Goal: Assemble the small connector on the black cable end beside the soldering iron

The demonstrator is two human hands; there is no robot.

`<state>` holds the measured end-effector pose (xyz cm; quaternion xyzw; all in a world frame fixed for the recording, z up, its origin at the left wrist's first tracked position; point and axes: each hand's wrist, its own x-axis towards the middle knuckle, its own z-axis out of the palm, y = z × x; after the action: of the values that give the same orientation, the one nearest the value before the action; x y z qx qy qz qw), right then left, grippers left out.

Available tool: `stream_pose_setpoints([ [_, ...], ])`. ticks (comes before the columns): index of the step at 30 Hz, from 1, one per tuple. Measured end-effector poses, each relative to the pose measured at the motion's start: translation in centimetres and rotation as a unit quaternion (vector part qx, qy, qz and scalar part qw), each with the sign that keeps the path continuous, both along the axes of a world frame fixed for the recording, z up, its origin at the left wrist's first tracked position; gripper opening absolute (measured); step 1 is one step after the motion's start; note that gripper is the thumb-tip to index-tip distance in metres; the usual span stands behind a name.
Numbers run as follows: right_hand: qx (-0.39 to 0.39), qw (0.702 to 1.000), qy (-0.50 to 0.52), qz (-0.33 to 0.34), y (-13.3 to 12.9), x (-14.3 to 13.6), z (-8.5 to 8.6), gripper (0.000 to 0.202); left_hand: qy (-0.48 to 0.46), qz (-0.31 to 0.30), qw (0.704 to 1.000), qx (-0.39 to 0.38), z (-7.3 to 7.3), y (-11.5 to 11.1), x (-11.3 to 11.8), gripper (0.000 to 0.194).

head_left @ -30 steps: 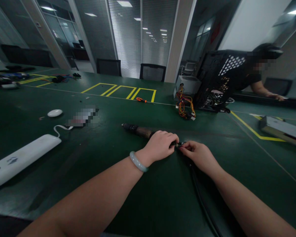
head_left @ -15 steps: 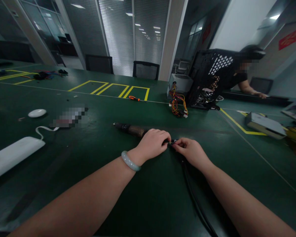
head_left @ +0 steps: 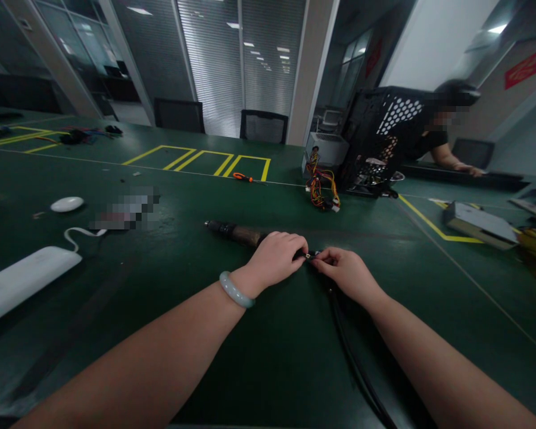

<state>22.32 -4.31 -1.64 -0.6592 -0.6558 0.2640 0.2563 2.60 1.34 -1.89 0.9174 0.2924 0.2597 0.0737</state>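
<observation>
On the green table (head_left: 259, 357) lies a dark, cylindrical tool (head_left: 236, 233), its tip pointing left. My left hand (head_left: 279, 253), with a pale bangle above it at the wrist, is closed around the tool's rear end. Just right of it, my right hand (head_left: 343, 268) pinches a small dark connector piece (head_left: 313, 254). The fingertips of both hands nearly meet there, and how the parts join is too small to tell. A black cable (head_left: 351, 351) runs from beneath my right hand toward the table's near edge.
An orange screwdriver (head_left: 243, 177) lies beyond the tool. Farther right stand a power supply (head_left: 328, 149) with coloured wires and a black computer case (head_left: 375, 140), a person behind it. A metal box (head_left: 480, 225) sits right; a white power strip (head_left: 31, 280) and white mouse (head_left: 67, 204) left.
</observation>
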Motion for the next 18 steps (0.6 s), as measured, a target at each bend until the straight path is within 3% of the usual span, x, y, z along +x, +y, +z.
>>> stream_pose_setpoints([
  [18, 0.004, 1.000, 0.002, 0.007, 0.13, 0.18, -0.55, 0.024, 0.000, 0.011, 1.000, 0.001, 0.15, -0.04, 0.12, 0.018],
])
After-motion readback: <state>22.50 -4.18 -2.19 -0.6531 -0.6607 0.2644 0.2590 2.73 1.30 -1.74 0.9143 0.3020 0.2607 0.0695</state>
